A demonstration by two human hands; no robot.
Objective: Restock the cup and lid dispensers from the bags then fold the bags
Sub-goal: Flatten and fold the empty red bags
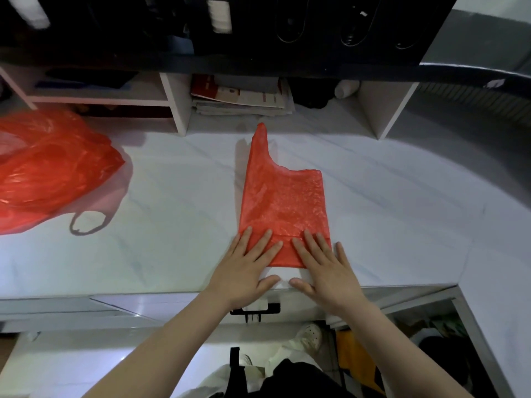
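Head view: white counter [172, 196], smooth, with faint grey veins.
Flat bag [283, 208]: thin red plastic, finely crinkled, pressed into a long rectangle at mid-counter. One narrow handle strip rises from its far left corner.
Left hand [247, 268]: palm down, fingers straight and spread, pressing the flat bag's near left corner.
Right hand [324, 268]: palm down, fingers straight, pressing the flat bag's near right corner. The two thumbs lie close but apart.
Crumpled bag [48, 168]: glossy red plastic in a loose heap, well left of the flat bag, with a loop handle trailing from its near side.
Papers [244, 99]: uneven stack in a white shelf bay beyond the flat bag.
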